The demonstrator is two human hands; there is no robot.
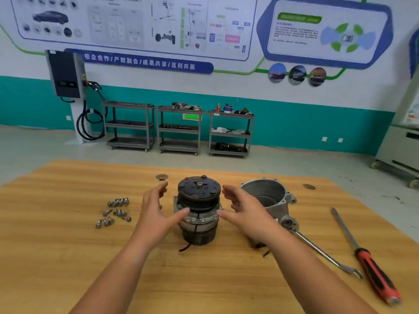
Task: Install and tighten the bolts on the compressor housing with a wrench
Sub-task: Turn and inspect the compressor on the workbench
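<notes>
Dead center on the wooden table (68, 257) stands the compressor (199, 209), pulley up, with the open compressor housing (263, 189) just beside it on the right. Left hand (156, 209) and right hand (244, 209) flank it, fingers straight and spread apart, gripping nothing, the 2 thumbs right at its flange. Bolts (115, 211) lie heaped to the left, and the wrench (328, 254) and a red-handled screwdriver (374, 270) lie off to the right.

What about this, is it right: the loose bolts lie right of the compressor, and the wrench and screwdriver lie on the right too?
No. The head view shows the loose bolts left of the compressor; the wrench and screwdriver do lie on the right.
</notes>
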